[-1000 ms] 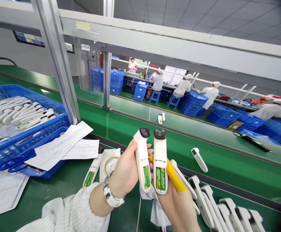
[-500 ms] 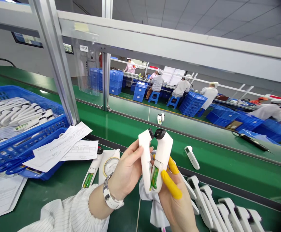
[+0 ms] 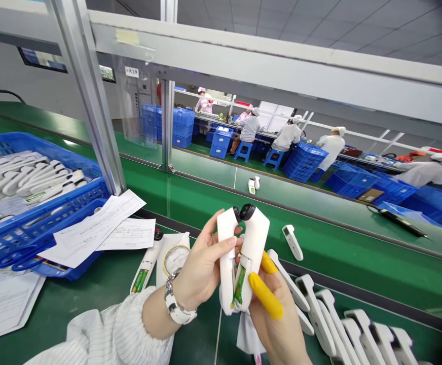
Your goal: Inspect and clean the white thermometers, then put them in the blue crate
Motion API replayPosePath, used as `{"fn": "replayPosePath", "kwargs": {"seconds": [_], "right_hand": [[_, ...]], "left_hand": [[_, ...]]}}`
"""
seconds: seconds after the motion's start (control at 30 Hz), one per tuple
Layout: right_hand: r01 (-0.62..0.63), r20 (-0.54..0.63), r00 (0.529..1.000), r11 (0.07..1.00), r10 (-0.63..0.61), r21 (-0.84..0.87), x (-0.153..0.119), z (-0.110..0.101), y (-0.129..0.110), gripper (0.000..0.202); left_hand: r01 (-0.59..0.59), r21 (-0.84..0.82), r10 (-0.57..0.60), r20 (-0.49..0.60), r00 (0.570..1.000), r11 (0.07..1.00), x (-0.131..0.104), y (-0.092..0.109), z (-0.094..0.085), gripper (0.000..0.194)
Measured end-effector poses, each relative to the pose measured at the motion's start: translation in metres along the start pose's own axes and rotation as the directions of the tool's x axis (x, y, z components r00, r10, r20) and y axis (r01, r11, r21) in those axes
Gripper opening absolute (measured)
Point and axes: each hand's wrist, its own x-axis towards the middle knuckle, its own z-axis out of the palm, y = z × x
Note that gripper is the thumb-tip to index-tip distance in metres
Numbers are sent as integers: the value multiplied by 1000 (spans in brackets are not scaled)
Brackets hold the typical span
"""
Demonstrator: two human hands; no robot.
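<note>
**Green belt [image 3: 190, 195] runs behind two handheld infrared thermometers**

A blue basket [image 3: 59, 215] of white thermometers stands at left. The left hand [image 3: 201, 266] pinches the left thermometer [image 3: 227, 276], its thumb across the casing. The right hand [image 3: 282, 324], two fingers yellow-covered, clasps the right thermometer [image 3: 256, 235]. Their black tips are close together; green batteries [image 3: 239, 286] show in the right one.

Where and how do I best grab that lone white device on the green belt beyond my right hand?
I'd pinch the white device across its slim handle, from above, with your right hand once free: its handle end lies nearer you, both long edges exposed.
</note>
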Motion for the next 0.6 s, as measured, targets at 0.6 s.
{"fn": "replayPosePath", "kwargs": {"seconds": [0.6], "right_hand": [[-8, -52, 999, 1000, 7, -20, -4, -13, 15, 30]], "left_hand": [[-322, 357, 340, 13, 940, 877, -12, 2, -11, 62]]}}
